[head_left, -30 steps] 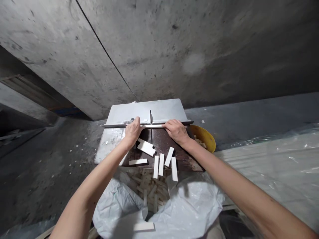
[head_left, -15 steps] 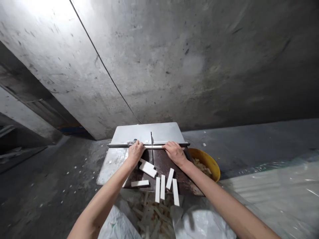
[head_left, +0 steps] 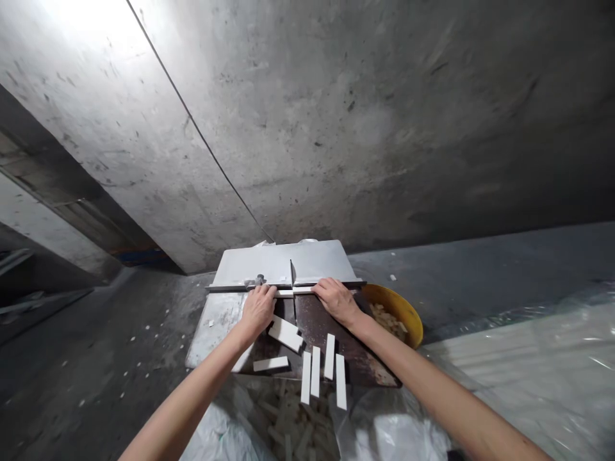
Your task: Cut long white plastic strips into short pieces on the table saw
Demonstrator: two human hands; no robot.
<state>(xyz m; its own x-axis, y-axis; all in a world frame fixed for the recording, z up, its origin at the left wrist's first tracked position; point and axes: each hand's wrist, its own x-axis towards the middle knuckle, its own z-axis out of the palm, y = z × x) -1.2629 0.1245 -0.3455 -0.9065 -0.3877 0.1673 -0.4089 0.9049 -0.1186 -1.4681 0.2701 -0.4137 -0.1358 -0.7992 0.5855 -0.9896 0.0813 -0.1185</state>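
Observation:
A thin white strip [head_left: 302, 291] lies across the slot of the saw table [head_left: 319, 314], along a dark metal crossbar [head_left: 230, 288]. My left hand [head_left: 260, 306] is closed on the strip's left end, and my right hand [head_left: 336, 298] is closed on its right end. Between them, a thin upright blade [head_left: 291, 272] stands just beyond the strip. Several loose white strips, one of them a flat piece [head_left: 271, 363], lie on the brown part of the table nearer to me, some sticking out over the front edge.
Right of the table stands a yellow bucket [head_left: 408, 314] with small pale pieces. Below the front edge, many strips lie among white plastic bags [head_left: 216, 429]. A concrete wall [head_left: 307, 128] rises behind. Clear plastic sheeting [head_left: 538, 378] covers something at the right.
Both hands and the strip have drawn slightly toward me, away from the blade. The view has tilted a little, and a loose strip near the front has turned more upright.

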